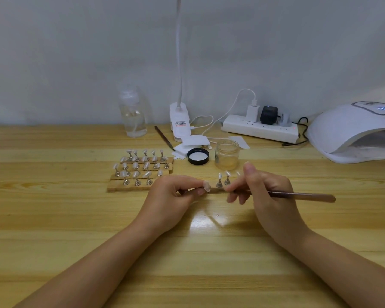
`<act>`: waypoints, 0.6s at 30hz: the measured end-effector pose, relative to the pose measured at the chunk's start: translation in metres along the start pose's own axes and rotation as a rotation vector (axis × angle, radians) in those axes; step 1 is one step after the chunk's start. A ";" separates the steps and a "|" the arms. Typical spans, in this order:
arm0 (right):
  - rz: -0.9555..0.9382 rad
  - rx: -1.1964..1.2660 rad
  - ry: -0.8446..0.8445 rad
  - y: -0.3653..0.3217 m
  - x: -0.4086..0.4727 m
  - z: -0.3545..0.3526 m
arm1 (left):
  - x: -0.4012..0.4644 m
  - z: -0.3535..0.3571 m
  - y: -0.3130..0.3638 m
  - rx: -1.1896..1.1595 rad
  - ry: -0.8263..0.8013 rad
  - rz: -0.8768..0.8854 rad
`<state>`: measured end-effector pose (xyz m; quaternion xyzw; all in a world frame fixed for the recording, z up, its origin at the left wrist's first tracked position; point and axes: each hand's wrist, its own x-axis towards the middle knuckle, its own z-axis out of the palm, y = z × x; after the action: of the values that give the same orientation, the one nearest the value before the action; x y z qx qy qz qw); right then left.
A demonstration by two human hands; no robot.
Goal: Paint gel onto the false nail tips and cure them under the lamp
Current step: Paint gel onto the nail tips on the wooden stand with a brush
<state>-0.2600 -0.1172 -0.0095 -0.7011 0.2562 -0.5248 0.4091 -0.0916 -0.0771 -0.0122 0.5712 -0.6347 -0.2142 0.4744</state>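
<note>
My left hand (176,194) pinches a small stand that carries a false nail tip (207,186), lifted just above the table. My right hand (262,192) grips a brown gel brush (302,196) like a pen, its handle pointing right and its bristle end hidden behind my fingers near the tip. Behind my hands a wooden strip holds more tips on metal stands (223,180). Several wooden strips with many nail tips (140,172) lie to the left. An open glass jar of gel (227,154) stands behind. The white curing lamp (351,132) sits at the far right.
The jar's black lid (198,156) lies beside white wipes (188,144). A second brush (164,137), a clear liquid bottle (133,114), a clip desk lamp (180,121) and a power strip (260,128) with plugs and cables line the back of the wooden table (76,218).
</note>
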 end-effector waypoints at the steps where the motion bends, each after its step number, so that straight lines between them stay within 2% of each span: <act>1: -0.001 -0.012 0.005 0.000 0.001 0.001 | 0.000 0.000 0.000 -0.004 0.000 0.002; 6: 0.052 0.028 -0.022 -0.002 0.000 0.000 | -0.001 0.000 0.001 -0.029 0.005 -0.005; 12: 0.037 0.044 0.096 -0.002 0.001 -0.001 | 0.001 -0.002 0.002 -0.071 0.047 -0.019; 18: -0.043 -0.037 0.039 -0.001 -0.002 0.000 | -0.001 -0.002 0.000 -0.118 0.059 -0.078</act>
<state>-0.2603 -0.1151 -0.0095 -0.7037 0.2586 -0.5421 0.3796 -0.0901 -0.0759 -0.0113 0.5728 -0.5839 -0.2525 0.5169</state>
